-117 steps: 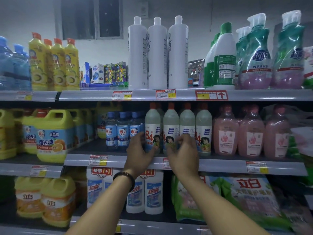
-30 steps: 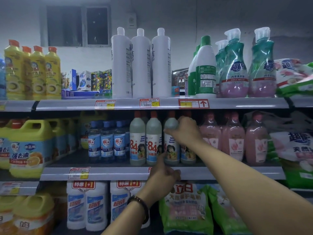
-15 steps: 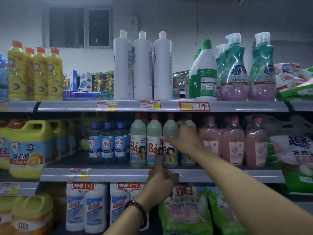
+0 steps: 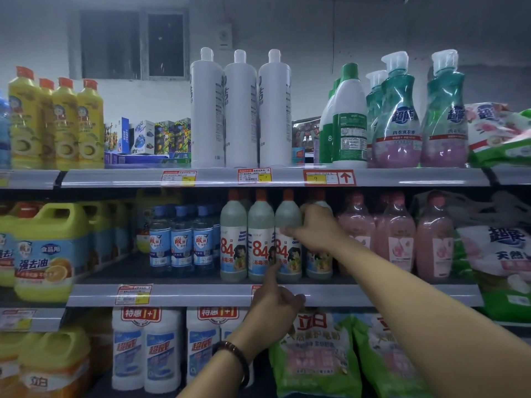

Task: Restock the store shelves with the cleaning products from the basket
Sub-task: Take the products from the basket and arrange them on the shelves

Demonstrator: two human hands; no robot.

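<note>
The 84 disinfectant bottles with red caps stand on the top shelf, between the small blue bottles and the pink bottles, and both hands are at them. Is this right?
Not quite. The head view shows the 84 disinfectant bottles on the middle shelf, not the top one. The rest holds: they stand between the small blue bottles and the pink bottles, with the right hand and left hand at them.

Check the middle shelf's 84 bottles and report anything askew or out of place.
Nothing stands out. The 84 bottles stand upright in a row on the middle shelf, labels forward; the right hand covers part of the fourth.
</note>
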